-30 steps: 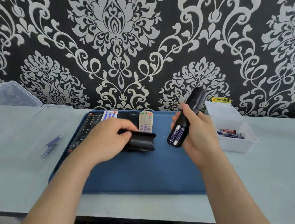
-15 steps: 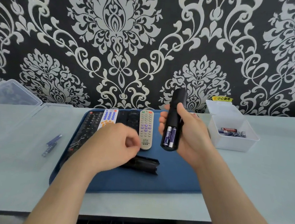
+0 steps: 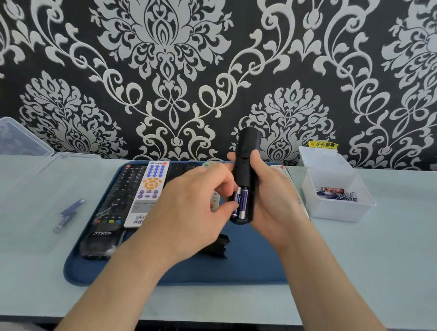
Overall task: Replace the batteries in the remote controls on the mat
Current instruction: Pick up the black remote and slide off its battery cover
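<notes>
- Blue mat: carries a row of remotes at its far left.
- Right hand: grips the black remote upright above the mat, with the battery bay open.
- Left hand: thumb and forefinger pinch the batteries seated in the bay.
- Battery cover: lies on the mat below the hands.
</notes>
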Demonstrator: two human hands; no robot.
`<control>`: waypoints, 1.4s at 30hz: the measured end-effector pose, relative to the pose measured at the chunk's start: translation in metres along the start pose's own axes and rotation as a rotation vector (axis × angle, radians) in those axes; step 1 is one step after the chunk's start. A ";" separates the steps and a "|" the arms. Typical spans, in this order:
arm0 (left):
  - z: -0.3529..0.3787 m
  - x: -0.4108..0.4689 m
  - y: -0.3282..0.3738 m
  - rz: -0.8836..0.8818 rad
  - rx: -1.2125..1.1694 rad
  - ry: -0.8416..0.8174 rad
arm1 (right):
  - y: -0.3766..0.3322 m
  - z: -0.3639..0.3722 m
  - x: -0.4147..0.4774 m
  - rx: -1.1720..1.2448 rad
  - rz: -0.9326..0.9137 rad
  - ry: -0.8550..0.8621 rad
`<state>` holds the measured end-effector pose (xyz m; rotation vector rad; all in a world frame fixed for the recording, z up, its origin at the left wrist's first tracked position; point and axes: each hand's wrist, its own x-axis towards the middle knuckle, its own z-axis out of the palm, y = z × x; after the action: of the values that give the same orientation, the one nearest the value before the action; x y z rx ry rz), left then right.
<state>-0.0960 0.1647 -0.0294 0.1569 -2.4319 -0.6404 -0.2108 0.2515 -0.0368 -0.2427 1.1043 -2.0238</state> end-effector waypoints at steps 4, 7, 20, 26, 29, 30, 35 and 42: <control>0.000 -0.001 0.005 0.020 0.129 -0.034 | -0.001 -0.002 -0.001 -0.056 -0.019 0.017; 0.004 0.002 0.007 0.043 0.161 -0.052 | -0.001 -0.005 -0.002 -0.111 -0.032 0.015; 0.010 0.009 0.006 -0.086 -0.140 -0.006 | 0.002 -0.001 -0.003 -0.219 -0.083 -0.054; 0.014 0.006 0.016 -0.226 -0.354 0.068 | -0.001 -0.002 -0.001 -0.068 -0.027 -0.031; 0.007 0.012 0.019 -0.452 -0.918 0.227 | -0.001 -0.001 -0.001 0.013 -0.012 -0.023; 0.004 0.015 0.018 -0.567 -1.149 0.285 | -0.001 -0.002 0.001 0.049 -0.003 -0.019; -0.003 0.017 0.006 -0.743 -1.321 0.167 | -0.001 -0.006 0.005 0.126 0.044 -0.025; 0.011 0.003 -0.008 -0.134 -0.159 -0.099 | -0.003 -0.007 0.008 0.039 0.071 0.015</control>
<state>-0.1053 0.1615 -0.0387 0.2288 -2.4667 -0.9183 -0.2208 0.2512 -0.0406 -0.1665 1.0673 -1.9852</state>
